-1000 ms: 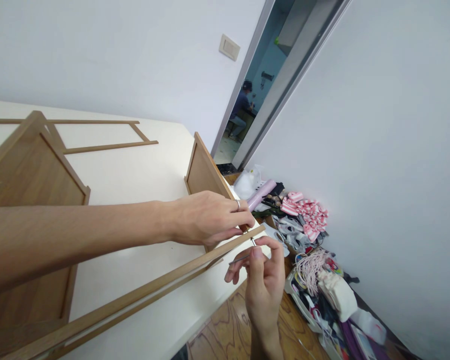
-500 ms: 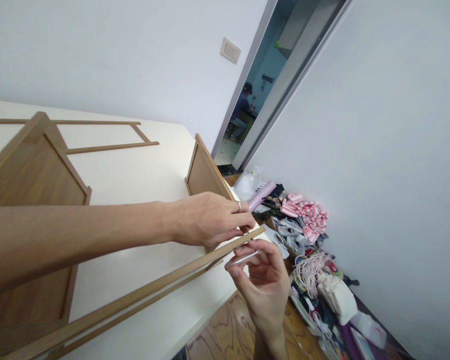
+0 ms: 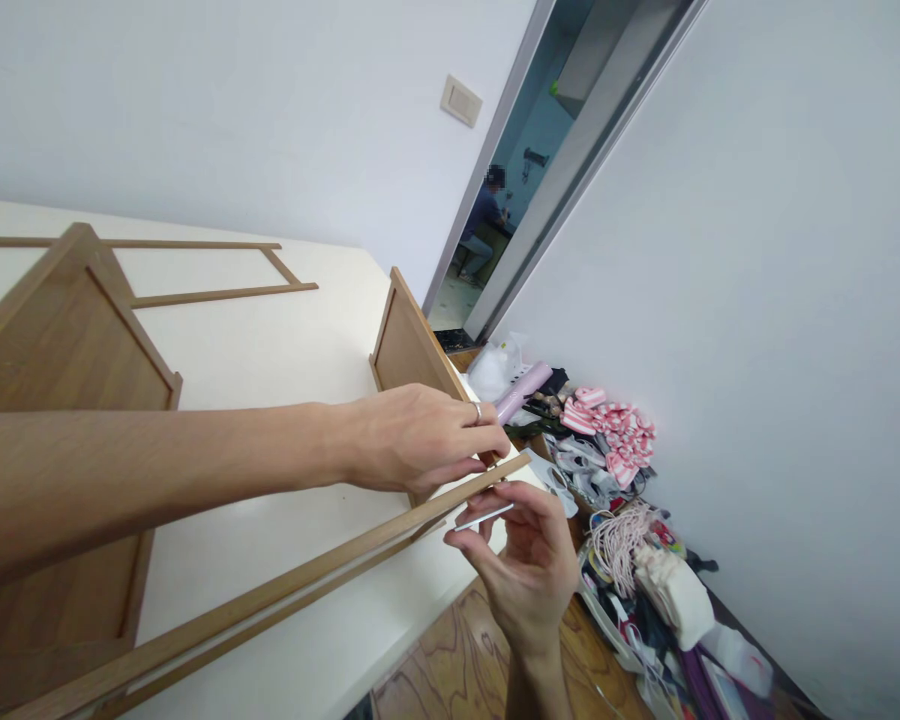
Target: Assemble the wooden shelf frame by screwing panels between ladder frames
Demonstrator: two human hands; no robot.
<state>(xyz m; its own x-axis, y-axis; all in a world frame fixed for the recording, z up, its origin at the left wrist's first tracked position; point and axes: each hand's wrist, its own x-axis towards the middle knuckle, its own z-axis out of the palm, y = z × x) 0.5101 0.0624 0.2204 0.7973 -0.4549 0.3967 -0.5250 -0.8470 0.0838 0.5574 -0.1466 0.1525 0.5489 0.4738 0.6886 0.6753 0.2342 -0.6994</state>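
My left hand point(image 3: 420, 435), with a ring on one finger, reaches in from the left. Its fingers are curled closed at the far end of a long wooden frame point(image 3: 322, 562), beside a small fitting; what they pinch is mostly hidden. On the near side of that end, my right hand point(image 3: 529, 570) grips a thin silver hex key point(image 3: 484, 517) between thumb and fingers. The key's tip meets the rail around a small bolt, partly covered by fingers. Behind my left hand stands a wooden panel point(image 3: 412, 335) upright. Under my left forearm, a larger wooden panel point(image 3: 82, 350) also stands on edge.
Everything wooden rests on a white tabletop point(image 3: 270, 345), where another slim frame point(image 3: 225, 296) lies near the wall. Bags, cloth and cords form a pile point(image 3: 615, 440) on the floor at right. Through the doorway a person point(image 3: 484, 220) sits in another room.
The hex key has turned slightly in my right hand, whose thumb and fingers have shifted a little. My left hand stays put, and so does the wooden frame.
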